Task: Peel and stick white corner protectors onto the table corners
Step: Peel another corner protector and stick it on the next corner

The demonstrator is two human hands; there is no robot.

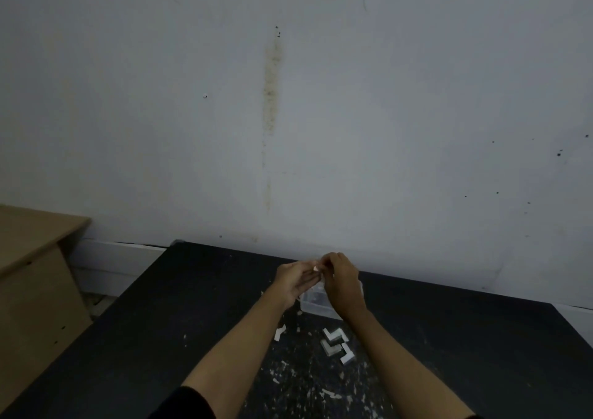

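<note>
Head view, from left to right: a tan wooden cabinet [35, 277] stands at the far left, apart from the black surface [179, 316] that fills the lower frame and runs back to a grey-white wall [353, 113] marked by a vertical brownish stain [272, 94]. A loose white backing strip [279, 333] lies on the surface just left of centre, among pale scraps and flecks.

The left forearm rises from a dark sleeve [189, 402] at the bottom edge and reaches forward and slightly right. The left hand [296, 279] is turned palm up and inward, fingers partly curled, their tips meeting the right hand. Between the two grips sits a small white piece [316, 268], likely a corner protector or its backing; it is too small to tell which. Both grips are narrow, pinched on that piece above the surface.

The right hand [341, 285] shows its back to the camera, wrist bent, fingers curled down onto the piece. It hides part of a clear plastic container [313, 304] resting on the surface beneath the hands. Nearer the camera, just right of centre, three white L-shaped corner protectors [335, 344] lie clustered and touching on the surface.
</note>
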